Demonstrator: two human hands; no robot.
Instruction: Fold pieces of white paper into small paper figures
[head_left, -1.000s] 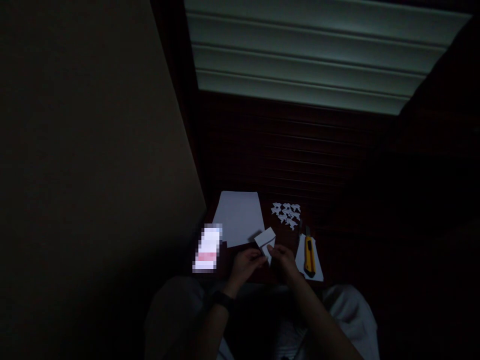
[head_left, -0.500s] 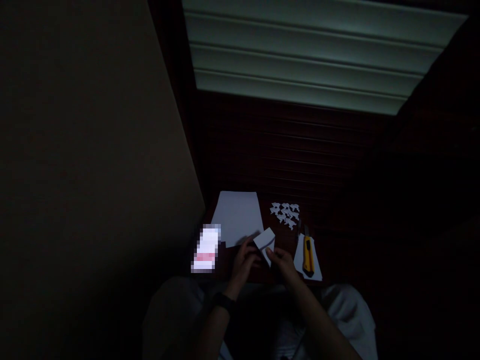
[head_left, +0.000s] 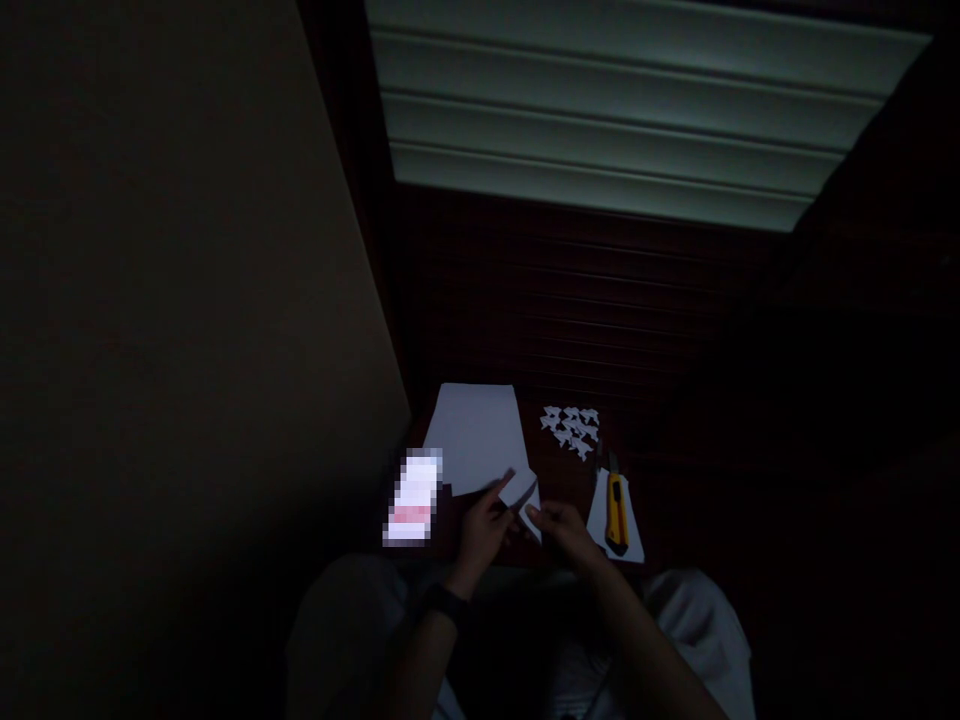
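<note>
In dim light a small white paper piece (head_left: 523,491) lies low on the dark table (head_left: 559,470) between my hands. My left hand (head_left: 484,525) touches it with the forefinger stretched out along its edge. My right hand (head_left: 562,528) pinches the paper's lower right side with closed fingers. A dark watch sits on my left wrist.
A white paper sheet (head_left: 480,432) lies behind my hands. Several small folded paper figures (head_left: 571,428) sit at the back right. A yellow utility knife (head_left: 616,508) rests on another paper piece at the right. A lit, blurred-out screen (head_left: 414,497) glows at the left.
The folded paper stood raised between my fingers; it is now pressed down flatter, and my left forefinger has stretched out over it.
</note>
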